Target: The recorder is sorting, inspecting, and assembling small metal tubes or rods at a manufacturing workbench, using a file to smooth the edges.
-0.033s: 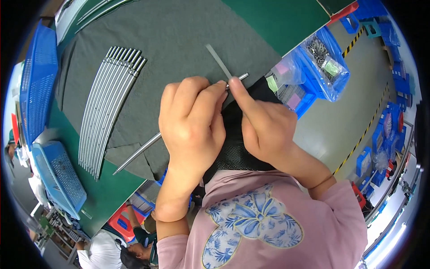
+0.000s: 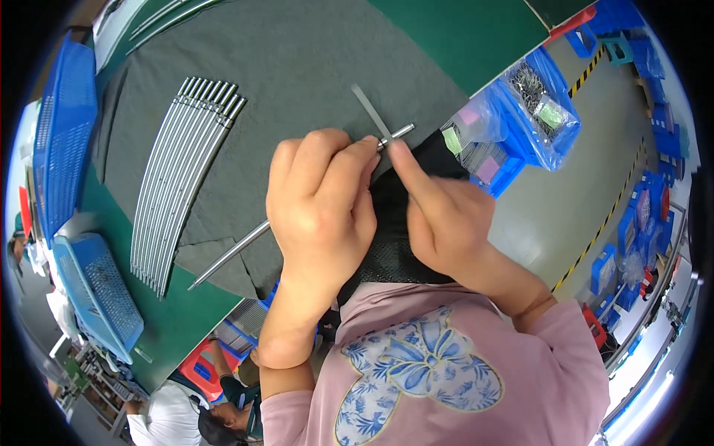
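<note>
My left hand (image 2: 320, 201) is closed around a slim silver metal rod (image 2: 230, 255), which slants from lower left to upper right. The rod's far end juts out past my fingers. In my right hand (image 2: 448, 215) is a thin, flat grey file (image 2: 367, 106), its forefinger stretched along it. The file crosses the rod near a grooved part by my left fingertips and seems to touch it. Its other end is hidden by my right hand. To the left, several similar rods (image 2: 175, 189) lie side by side on a dark grey cloth (image 2: 297, 67).
Blue baskets (image 2: 65, 126) stand along the left edge of the green table (image 2: 461, 37). On the right, a blue bin (image 2: 569, 123) holds bagged small metal parts, beside a tray of thin rods. Other people (image 2: 175, 416) sit at lower left.
My right hand and the file have slid slightly toward me and to the right across the rod. My left hand and the rod have barely shifted.
</note>
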The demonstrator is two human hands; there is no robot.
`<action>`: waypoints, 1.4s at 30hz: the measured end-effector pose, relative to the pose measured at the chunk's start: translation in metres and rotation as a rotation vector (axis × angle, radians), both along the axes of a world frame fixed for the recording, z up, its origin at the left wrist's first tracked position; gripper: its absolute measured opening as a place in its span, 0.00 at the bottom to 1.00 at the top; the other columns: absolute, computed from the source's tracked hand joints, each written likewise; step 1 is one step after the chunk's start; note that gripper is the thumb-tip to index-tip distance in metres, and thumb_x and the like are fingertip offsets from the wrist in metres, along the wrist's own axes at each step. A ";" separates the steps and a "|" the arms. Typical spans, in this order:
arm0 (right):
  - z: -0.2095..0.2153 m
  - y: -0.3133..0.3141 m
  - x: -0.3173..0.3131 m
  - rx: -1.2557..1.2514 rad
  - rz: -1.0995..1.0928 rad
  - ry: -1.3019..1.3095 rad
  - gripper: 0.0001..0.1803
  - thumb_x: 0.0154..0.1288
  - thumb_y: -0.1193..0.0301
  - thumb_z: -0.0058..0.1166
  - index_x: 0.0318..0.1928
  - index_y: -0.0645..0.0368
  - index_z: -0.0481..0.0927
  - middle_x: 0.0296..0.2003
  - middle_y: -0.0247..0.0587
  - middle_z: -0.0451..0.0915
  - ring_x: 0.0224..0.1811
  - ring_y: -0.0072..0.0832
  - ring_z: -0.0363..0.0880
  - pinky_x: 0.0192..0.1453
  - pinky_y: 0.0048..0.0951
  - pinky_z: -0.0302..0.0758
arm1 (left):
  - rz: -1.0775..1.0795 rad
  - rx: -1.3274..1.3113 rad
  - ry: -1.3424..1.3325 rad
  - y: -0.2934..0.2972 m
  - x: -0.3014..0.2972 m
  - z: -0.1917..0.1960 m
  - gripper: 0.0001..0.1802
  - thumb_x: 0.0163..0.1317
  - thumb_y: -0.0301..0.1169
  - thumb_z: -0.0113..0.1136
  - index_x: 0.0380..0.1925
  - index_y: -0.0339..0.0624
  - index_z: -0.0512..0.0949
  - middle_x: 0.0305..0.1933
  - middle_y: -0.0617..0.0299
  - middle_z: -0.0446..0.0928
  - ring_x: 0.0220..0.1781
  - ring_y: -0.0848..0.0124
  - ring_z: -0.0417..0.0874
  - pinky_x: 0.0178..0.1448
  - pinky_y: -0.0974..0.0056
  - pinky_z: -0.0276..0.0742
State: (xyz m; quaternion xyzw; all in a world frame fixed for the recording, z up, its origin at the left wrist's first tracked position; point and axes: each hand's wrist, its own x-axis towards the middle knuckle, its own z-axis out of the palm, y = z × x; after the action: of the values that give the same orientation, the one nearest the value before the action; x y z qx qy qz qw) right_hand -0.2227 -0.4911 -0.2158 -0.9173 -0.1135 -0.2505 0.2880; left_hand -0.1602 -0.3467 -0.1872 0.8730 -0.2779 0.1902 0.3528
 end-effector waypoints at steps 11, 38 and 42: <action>-0.005 -0.003 -0.007 0.019 0.009 -0.023 0.30 0.45 0.79 0.50 0.55 0.61 0.78 0.12 0.31 0.65 0.10 0.26 0.62 0.16 0.28 0.62 | 0.000 -0.013 -0.013 0.000 0.001 -0.002 0.12 0.40 0.19 0.65 0.30 0.39 0.80 0.31 0.61 0.73 0.30 0.63 0.72 0.32 0.63 0.70; -0.001 -0.002 0.011 0.042 0.030 -0.081 0.30 0.45 0.78 0.50 0.55 0.60 0.78 0.12 0.30 0.65 0.11 0.26 0.63 0.16 0.29 0.62 | -0.005 0.017 -0.037 0.000 0.000 -0.001 0.13 0.40 0.18 0.64 0.30 0.38 0.80 0.31 0.60 0.72 0.30 0.63 0.72 0.32 0.62 0.70; -0.012 -0.008 -0.017 0.010 0.009 0.005 0.30 0.45 0.78 0.50 0.55 0.61 0.78 0.13 0.30 0.65 0.11 0.26 0.64 0.17 0.29 0.63 | 0.004 0.014 -0.022 0.000 0.001 -0.005 0.14 0.39 0.18 0.64 0.31 0.38 0.80 0.31 0.61 0.72 0.31 0.63 0.72 0.32 0.63 0.70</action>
State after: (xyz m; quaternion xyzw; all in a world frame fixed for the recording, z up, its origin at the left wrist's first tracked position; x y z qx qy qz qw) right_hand -0.2402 -0.4989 -0.2276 -0.9160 -0.1156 -0.2474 0.2939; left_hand -0.1596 -0.3463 -0.1918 0.8738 -0.2815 0.1985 0.3433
